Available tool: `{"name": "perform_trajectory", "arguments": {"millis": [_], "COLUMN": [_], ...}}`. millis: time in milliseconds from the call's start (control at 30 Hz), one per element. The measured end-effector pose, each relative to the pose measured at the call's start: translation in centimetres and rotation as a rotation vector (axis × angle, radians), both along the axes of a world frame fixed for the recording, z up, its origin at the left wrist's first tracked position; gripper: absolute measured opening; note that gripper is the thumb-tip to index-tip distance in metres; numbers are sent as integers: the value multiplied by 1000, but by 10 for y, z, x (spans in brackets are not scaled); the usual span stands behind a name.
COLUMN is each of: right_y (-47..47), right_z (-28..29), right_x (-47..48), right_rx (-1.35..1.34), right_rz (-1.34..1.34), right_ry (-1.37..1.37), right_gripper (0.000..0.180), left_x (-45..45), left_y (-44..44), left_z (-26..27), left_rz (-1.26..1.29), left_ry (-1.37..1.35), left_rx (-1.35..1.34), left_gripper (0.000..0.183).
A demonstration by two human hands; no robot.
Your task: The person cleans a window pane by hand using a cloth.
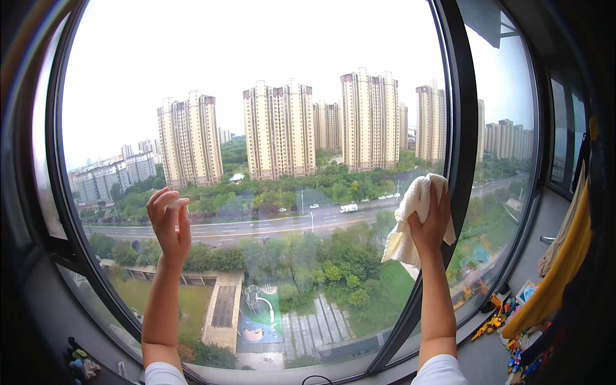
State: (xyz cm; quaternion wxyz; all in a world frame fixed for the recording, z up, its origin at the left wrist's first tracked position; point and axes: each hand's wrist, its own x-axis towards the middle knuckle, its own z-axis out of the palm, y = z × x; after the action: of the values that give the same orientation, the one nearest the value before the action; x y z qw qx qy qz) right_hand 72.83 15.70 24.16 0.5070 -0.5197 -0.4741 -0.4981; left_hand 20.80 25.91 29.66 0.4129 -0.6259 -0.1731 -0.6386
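Observation:
A large window pane (288, 211) fills the view before me. My right hand (430, 224) presses a crumpled white cloth (406, 231) against the glass, close to the dark vertical window frame (463, 120). Part of the cloth hangs down to the left of the hand, and a corner shows at its right. My left hand (169, 224) is raised in front of the pane's left part, fingers loosely curled and apart, with nothing in it. Whether its fingertips touch the glass I cannot tell.
At right, clothes including a yellow garment (553, 269) hang above colourful toys (519, 346) on the floor. A second pane (500, 192) lies beyond the frame. Small items (82, 363) sit at lower left. Through the glass stand apartment towers (279, 130) and a road (250, 230).

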Motion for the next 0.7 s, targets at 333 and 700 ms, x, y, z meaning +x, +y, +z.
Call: {"name": "perform_trajectory", "arguments": {"millis": [333, 700], "right_y": [17, 73], "right_z": [148, 243], "right_x": [39, -204], "right_rx": [203, 332], "right_rz": [107, 14], "right_ry": [-30, -208], "right_gripper": [64, 65], "left_x": [10, -5], "left_y": [14, 23], "left_z": [59, 54], "left_rz": [-67, -721], "left_ry": [4, -95], "left_rx": [25, -44], "left_gripper": [14, 13]}}
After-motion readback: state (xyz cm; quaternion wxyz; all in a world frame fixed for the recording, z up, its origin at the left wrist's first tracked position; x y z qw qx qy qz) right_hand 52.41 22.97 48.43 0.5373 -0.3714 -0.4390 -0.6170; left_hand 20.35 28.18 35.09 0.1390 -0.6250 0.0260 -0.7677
